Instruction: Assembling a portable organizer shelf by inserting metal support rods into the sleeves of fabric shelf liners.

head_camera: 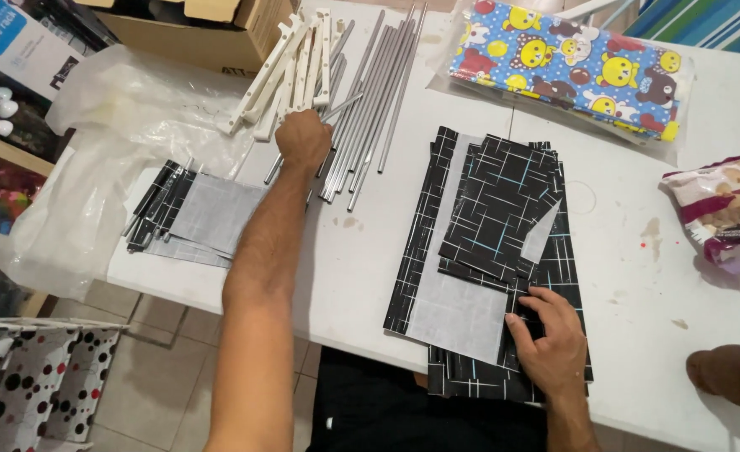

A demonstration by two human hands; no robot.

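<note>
My left hand [303, 138] reaches far forward and closes around one of the grey metal rods [370, 109], which lie in a bundle on the white table [386, 226]. Beside the rods lie several white plastic connector bars [290, 63]. My right hand [550, 339] rests flat, fingers spread, on a stack of black fabric panels with thin light lines [495, 243]; some panels show their grey underside. A smaller pile of the same panels [198, 216] lies near the table's left edge.
A clear plastic bag [110, 142] hangs off the table's left side. A cardboard box [211, 33] stands at the back left. A colourful cartoon-print pack [571, 67] lies at the back right, a snack bag [726, 209] at the right edge. Spotted fabric [26, 385] lies on the floor.
</note>
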